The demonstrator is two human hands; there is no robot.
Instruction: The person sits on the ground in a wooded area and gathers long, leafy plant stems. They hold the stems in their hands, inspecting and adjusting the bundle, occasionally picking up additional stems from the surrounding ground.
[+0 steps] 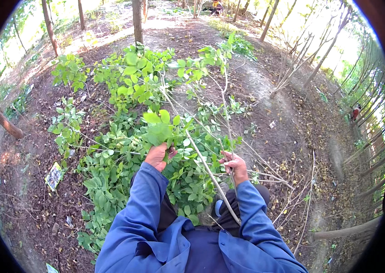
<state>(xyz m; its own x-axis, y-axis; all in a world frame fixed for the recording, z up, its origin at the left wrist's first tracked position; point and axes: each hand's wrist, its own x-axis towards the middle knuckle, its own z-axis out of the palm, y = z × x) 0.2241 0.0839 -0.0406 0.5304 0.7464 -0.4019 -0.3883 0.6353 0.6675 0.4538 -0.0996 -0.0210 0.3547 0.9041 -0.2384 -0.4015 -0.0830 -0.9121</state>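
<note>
My left hand (160, 156) is closed around a bunch of green leaves (158, 131), which stands up above the fingers and is partly blurred. To its right, my right hand (235, 167) grips a thin branch (226, 105) between thumb and fingers; leafy twigs spread from the branch's top. A thicker pale branch (201, 155) slants between my hands and reaches down to my lap. Beneath and to the left of my hands lies a large heap of leafy cut branches (110, 177). Part of a blue shoe (218, 207) shows beside the heap.
Bare twigs (291, 201) lie on the leaf-strewn soil at the right. A printed wrapper (54, 176) lies at the left. Tree trunks (138, 22) stand ahead and a leaning trunk (1, 117) at the left. A person (217, 7) is far off at the top.
</note>
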